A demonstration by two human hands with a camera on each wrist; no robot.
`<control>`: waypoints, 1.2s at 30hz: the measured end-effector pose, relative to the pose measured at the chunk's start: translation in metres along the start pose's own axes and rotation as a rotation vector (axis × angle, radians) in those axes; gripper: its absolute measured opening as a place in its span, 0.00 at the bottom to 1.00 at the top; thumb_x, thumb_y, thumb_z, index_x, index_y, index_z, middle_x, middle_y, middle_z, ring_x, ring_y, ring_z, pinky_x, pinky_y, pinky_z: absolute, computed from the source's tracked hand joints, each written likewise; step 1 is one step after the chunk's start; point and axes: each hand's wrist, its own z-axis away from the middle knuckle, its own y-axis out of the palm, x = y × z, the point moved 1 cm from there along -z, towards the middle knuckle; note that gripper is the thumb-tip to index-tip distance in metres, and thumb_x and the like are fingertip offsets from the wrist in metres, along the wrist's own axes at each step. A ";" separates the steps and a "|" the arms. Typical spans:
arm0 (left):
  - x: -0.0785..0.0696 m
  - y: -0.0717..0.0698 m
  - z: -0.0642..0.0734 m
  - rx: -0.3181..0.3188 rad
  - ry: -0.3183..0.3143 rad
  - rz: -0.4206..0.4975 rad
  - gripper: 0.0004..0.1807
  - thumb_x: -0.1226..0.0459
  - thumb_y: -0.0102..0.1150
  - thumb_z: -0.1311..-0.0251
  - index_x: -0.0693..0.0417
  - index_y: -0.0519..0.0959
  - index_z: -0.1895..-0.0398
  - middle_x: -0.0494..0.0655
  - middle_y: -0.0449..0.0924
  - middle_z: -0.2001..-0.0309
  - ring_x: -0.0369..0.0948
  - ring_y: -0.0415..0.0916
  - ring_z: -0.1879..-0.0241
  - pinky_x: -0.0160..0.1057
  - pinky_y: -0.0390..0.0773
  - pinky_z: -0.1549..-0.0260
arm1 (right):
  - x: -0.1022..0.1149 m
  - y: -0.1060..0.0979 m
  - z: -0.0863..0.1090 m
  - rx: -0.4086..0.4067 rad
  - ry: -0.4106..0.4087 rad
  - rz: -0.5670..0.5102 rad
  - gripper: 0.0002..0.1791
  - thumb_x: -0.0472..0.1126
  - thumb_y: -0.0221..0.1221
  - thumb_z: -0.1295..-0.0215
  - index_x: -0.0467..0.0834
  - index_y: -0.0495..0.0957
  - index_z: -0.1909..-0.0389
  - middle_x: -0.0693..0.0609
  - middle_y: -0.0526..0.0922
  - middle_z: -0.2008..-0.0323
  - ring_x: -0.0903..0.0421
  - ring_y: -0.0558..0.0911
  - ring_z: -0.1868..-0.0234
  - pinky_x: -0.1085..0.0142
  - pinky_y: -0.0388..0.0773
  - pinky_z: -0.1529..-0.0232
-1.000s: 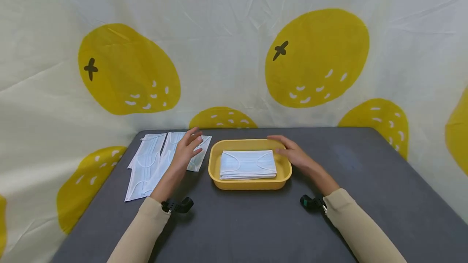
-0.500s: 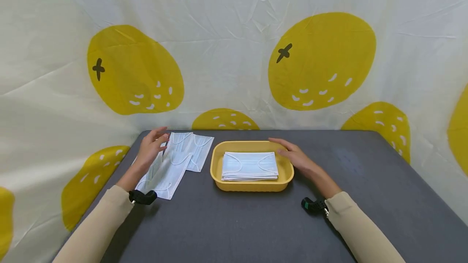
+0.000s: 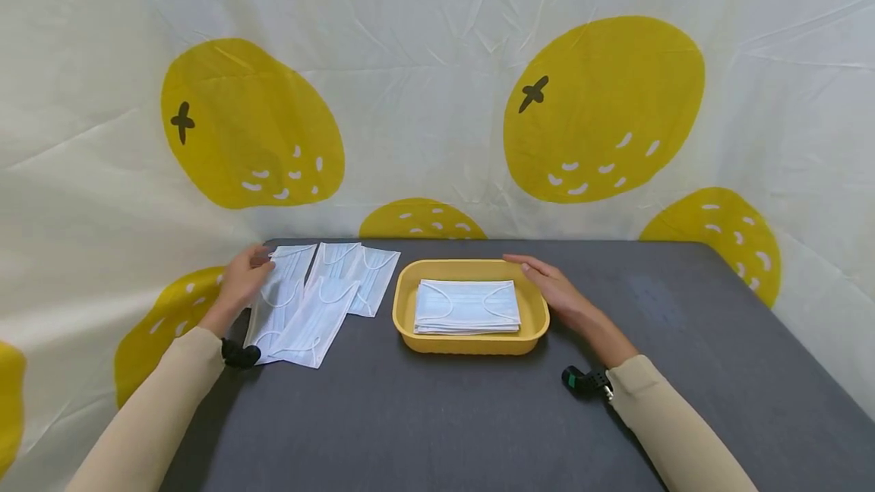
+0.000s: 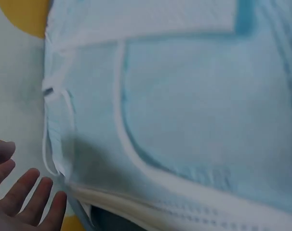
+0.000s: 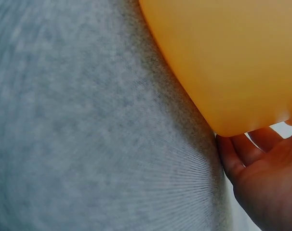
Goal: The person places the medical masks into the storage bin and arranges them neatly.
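Several pale blue face masks (image 3: 320, 325) lie overlapping on the left of the table, their ear loops uppermost. At the left edge of this group is my left hand (image 3: 241, 279), fingers relaxed and slightly spread, fingertips right by the far left mask. In the left wrist view the left hand (image 4: 33, 204) shows apart fingers with nothing between them, close beside the masks (image 4: 199, 110). My right hand (image 3: 557, 298) holds the right back corner of a yellow tray (image 3: 472, 345), thumb at the rim and fingers along the outside (image 5: 242, 149). A neat stack of masks (image 3: 468, 307) lies inside the tray.
The dark grey table (image 3: 437, 424) carries the tray near its middle, toward the back. A white curtain (image 3: 424, 97) with yellow fruit prints hangs behind it and along the left side. Each wrist wears a small black camera (image 3: 584, 382).
My left hand has moved left from over the masks to their far left edge, uncovering more of them. The right hand stays at the tray's corner.
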 end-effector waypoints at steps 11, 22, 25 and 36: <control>0.019 -0.009 -0.001 0.078 -0.061 -0.222 0.18 0.64 0.62 0.32 0.71 0.74 0.48 0.71 0.78 0.52 0.57 0.75 0.59 0.48 0.84 0.59 | 0.000 0.000 0.001 0.005 -0.007 -0.010 0.27 0.47 0.40 0.14 0.45 0.62 0.21 0.38 0.62 0.21 0.37 0.66 0.24 0.48 0.72 0.29; 0.023 -0.013 -0.017 0.125 -0.101 -0.230 0.18 0.68 0.68 0.37 0.70 0.72 0.52 0.69 0.76 0.55 0.58 0.73 0.59 0.51 0.81 0.56 | -0.001 0.002 0.000 0.022 -0.019 -0.011 0.27 0.47 0.39 0.14 0.44 0.61 0.21 0.38 0.62 0.21 0.37 0.65 0.23 0.47 0.70 0.28; 0.025 -0.014 -0.021 0.147 -0.109 -0.222 0.18 0.68 0.68 0.38 0.70 0.72 0.52 0.70 0.76 0.52 0.58 0.73 0.57 0.53 0.81 0.53 | 0.000 0.002 0.000 0.023 -0.018 -0.011 0.27 0.46 0.40 0.14 0.44 0.61 0.21 0.38 0.62 0.22 0.37 0.66 0.23 0.49 0.71 0.29; 0.035 -0.011 -0.028 0.218 -0.166 0.005 0.25 0.68 0.55 0.33 0.66 0.75 0.34 0.73 0.65 0.30 0.64 0.62 0.36 0.68 0.65 0.30 | -0.001 0.000 0.000 0.023 -0.018 -0.004 0.27 0.48 0.41 0.14 0.44 0.62 0.21 0.38 0.60 0.21 0.37 0.63 0.22 0.39 0.62 0.25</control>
